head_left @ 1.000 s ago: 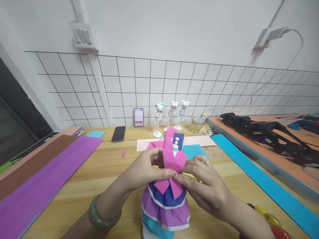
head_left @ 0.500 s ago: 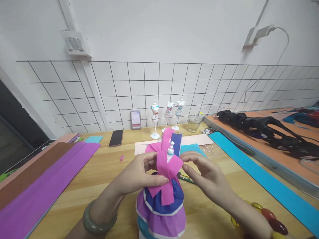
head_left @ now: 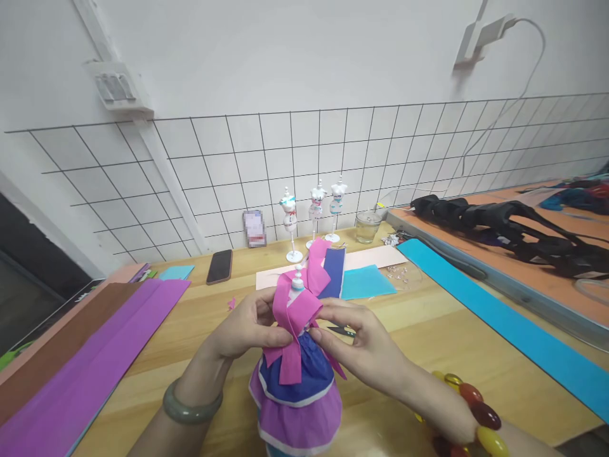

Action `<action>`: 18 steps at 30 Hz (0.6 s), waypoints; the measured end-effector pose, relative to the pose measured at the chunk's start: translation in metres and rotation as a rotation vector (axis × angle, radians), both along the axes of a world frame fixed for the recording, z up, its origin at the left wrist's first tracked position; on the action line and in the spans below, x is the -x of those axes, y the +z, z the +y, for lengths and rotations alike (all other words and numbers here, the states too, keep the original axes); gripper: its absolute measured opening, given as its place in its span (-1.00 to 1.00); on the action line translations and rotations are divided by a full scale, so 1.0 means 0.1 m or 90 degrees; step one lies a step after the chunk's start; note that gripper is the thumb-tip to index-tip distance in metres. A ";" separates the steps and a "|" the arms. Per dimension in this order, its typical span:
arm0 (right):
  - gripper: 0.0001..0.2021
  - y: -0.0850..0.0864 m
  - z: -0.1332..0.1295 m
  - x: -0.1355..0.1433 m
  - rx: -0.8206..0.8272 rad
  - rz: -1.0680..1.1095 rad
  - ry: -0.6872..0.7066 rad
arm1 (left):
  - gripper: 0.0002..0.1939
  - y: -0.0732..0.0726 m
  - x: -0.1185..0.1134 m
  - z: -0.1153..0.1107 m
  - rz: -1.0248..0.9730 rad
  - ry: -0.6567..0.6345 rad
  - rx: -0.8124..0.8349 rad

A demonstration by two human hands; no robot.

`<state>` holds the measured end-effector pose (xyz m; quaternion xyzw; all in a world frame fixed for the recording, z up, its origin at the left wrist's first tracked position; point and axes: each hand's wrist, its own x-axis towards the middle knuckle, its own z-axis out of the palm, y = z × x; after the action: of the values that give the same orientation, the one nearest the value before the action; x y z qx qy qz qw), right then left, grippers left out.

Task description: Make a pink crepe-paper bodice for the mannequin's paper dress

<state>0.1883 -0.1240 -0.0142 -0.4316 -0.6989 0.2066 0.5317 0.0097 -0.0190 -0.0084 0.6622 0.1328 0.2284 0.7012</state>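
Observation:
A small white dress-form mannequin stands upright before me in a tiered skirt of blue and purple with white edging. A bright pink crepe paper strip crosses over its chest, its ends hanging down over the blue tier. My left hand pinches the strip on the left side, thumb in front. At the right side my right hand closes thumb and fingertips on the strip's edge near the waist. Partly hidden behind the right fingers lies a dark pointed tool, possibly scissors.
Behind stand three small mannequins and a glass cup. Two phones, one a dark phone, are at the back left. Purple paper lies left, a long blue strip right. Blue sheets and clear beads lie mid-table.
My right fingers have moved in from the strip's right edge to its lower part at the waist. The mannequin appears further left and straighter as the view shifts. My left hand keeps its pinch.

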 end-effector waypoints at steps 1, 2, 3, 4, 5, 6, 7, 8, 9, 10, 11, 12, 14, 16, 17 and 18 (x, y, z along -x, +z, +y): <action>-0.84 -0.02 0.01 0.01 -0.017 -0.004 -0.006 | -0.57 0.00 0.00 0.00 0.004 0.006 0.001; -0.85 -0.04 0.01 0.01 -0.039 -0.008 -0.012 | -0.57 -0.01 0.00 0.01 0.009 0.011 0.001; -0.85 -0.06 0.01 0.01 -0.062 -0.009 -0.017 | -0.57 -0.01 0.00 0.01 0.011 0.014 0.000; -0.84 -0.07 0.01 0.01 -0.083 -0.010 -0.020 | -0.57 -0.01 0.00 0.01 0.010 0.016 -0.001; -0.84 -0.08 0.01 0.01 -0.100 -0.009 -0.023 | -0.57 -0.01 0.00 0.01 0.008 0.016 -0.001; -0.84 -0.10 0.00 0.01 -0.112 -0.007 -0.025 | -0.56 0.00 0.00 0.01 0.006 0.017 0.001; -0.84 -0.10 0.00 0.01 -0.117 -0.006 -0.029 | -0.56 0.00 0.00 0.01 0.003 0.017 0.003; -0.84 -0.11 -0.01 0.01 -0.118 -0.006 -0.032 | -0.57 0.01 0.00 0.00 0.002 0.016 0.005; -0.84 -0.11 -0.01 0.02 -0.117 -0.004 -0.034 | -0.57 0.01 0.00 0.00 0.001 0.016 0.008; -0.84 -0.11 -0.02 0.02 -0.115 -0.001 -0.034 | -0.58 0.02 -0.01 -0.01 0.000 0.015 0.009; -0.84 -0.12 -0.02 0.02 -0.111 0.000 -0.034 | -0.60 0.03 -0.01 -0.02 -0.002 0.013 0.009; -0.84 -0.12 -0.03 0.02 -0.107 -0.003 -0.033 | -0.61 0.04 -0.02 -0.02 -0.007 0.010 0.007; -0.84 -0.12 -0.03 0.03 -0.094 -0.017 -0.029 | -0.62 0.06 -0.03 -0.03 -0.016 0.000 0.000; -0.84 -0.13 -0.04 0.03 -0.081 -0.031 -0.031 | -0.61 0.08 -0.03 -0.04 -0.026 -0.007 -0.008; -0.84 -0.13 -0.04 0.03 -0.078 -0.034 -0.030 | -0.61 0.08 -0.04 -0.04 -0.028 -0.008 -0.010; -0.83 -0.14 -0.04 0.03 -0.076 -0.033 -0.028 | -0.62 0.08 -0.04 -0.04 -0.028 -0.007 -0.012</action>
<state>0.1850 -0.1279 -0.0280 -0.4197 -0.7139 0.1412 0.5425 0.0135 -0.0227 -0.0004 0.6644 0.1115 0.2400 0.6990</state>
